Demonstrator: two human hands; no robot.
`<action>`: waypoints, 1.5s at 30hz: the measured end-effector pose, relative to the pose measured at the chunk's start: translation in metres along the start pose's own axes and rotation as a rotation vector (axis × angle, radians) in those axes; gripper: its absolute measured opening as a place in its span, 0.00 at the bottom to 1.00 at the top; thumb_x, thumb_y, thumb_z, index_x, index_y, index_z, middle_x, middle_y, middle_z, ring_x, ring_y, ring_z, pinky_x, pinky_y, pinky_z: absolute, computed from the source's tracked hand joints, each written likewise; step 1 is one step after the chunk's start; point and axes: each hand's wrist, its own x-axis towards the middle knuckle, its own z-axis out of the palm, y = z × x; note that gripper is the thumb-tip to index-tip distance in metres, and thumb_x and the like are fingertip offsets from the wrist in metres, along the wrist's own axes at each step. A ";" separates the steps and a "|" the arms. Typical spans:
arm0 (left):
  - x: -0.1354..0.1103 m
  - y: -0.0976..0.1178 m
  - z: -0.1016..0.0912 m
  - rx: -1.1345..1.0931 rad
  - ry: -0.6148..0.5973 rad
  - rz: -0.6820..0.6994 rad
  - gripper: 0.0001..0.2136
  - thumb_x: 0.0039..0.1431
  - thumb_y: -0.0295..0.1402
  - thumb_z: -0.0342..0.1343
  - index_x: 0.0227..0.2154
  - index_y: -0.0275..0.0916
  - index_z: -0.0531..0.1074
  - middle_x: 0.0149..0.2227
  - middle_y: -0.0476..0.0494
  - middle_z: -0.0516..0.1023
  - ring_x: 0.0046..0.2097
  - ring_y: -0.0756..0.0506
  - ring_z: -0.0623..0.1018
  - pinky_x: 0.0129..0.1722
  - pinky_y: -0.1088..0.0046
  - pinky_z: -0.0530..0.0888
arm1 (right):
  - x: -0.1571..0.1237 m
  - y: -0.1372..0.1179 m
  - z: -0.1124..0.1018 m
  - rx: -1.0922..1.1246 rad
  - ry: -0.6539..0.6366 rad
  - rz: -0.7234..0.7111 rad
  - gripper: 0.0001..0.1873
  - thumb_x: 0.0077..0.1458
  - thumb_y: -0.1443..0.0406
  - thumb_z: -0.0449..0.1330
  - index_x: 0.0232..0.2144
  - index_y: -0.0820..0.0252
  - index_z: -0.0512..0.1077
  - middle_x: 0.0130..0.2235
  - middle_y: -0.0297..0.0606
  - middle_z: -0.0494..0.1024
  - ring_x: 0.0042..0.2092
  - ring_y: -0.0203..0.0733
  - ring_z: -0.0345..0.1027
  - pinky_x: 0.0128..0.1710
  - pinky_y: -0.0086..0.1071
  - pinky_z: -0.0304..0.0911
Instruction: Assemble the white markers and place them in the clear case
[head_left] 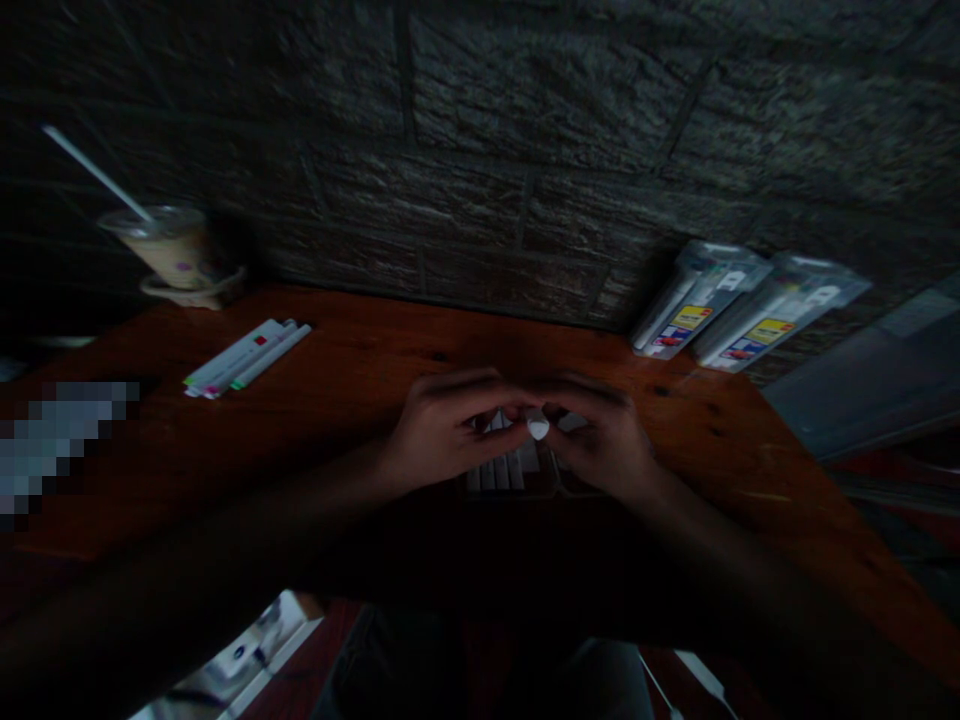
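Observation:
In the head view my left hand [450, 425] and my right hand [604, 430] meet over the middle of the table. Between their fingertips is a white marker [538, 428], seen nearly end-on. The fingers of both hands are curled and pinch it. Beneath and behind them lies a clear plastic case [556, 484], partly covered by the hands. Several white markers [496, 472] rest side by side in its left part. What lies in the right part is mostly hidden by my right hand.
Several white markers with coloured ends [247, 358] lie at the left of the wooden table [360, 345]. A drink cup with a straw [176, 250] stands in a holder at the back left. Two clear marker cases [694, 305] stand upright near the stone wall [480, 170].

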 end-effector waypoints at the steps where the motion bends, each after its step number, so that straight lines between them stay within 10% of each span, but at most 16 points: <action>1: 0.000 0.000 0.000 0.000 0.002 0.002 0.10 0.59 0.27 0.69 0.43 0.37 0.80 0.32 0.49 0.81 0.28 0.53 0.76 0.28 0.80 0.73 | 0.000 0.000 0.000 0.002 -0.005 0.006 0.09 0.62 0.66 0.64 0.44 0.55 0.81 0.41 0.39 0.84 0.38 0.42 0.79 0.37 0.36 0.73; 45: -0.001 -0.001 0.000 0.042 0.025 -0.030 0.08 0.59 0.28 0.68 0.42 0.38 0.81 0.29 0.50 0.79 0.25 0.55 0.73 0.24 0.81 0.70 | -0.002 0.001 0.002 0.018 -0.008 0.040 0.08 0.62 0.68 0.64 0.43 0.57 0.81 0.37 0.38 0.82 0.35 0.40 0.75 0.34 0.34 0.69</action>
